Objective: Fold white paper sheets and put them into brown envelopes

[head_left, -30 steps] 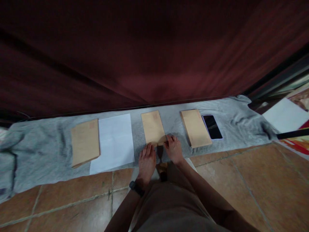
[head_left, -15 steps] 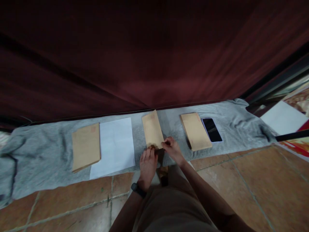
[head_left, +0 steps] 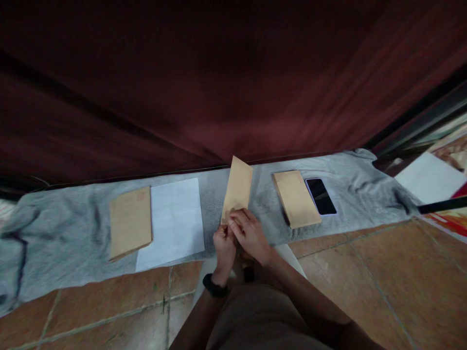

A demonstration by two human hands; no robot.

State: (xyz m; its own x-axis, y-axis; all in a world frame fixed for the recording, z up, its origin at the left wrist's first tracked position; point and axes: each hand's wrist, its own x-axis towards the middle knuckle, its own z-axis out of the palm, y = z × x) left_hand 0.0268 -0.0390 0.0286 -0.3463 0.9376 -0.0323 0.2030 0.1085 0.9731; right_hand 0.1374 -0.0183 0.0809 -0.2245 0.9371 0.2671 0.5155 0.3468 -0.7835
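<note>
Tan rectangular paper envelope (head_left: pixel 239 182): held tilted over grey fleece cloth (head_left: pixel 262 204).
Left hand (head_left: pixel 224 244): fingers closed, near end (head_left: pixel 226 214) pinched.
Right hand (head_left: pixel 251 236): fingers curled at same end; grip hidden.
Near end: handling judged unfinished; closure cannot be told.

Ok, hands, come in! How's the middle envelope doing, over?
Left hand gripping middle envelope at near end. Right hand close beside, fingers on it. Envelope looks tilted, far end up. White paper left, phone right, both apart.
</note>
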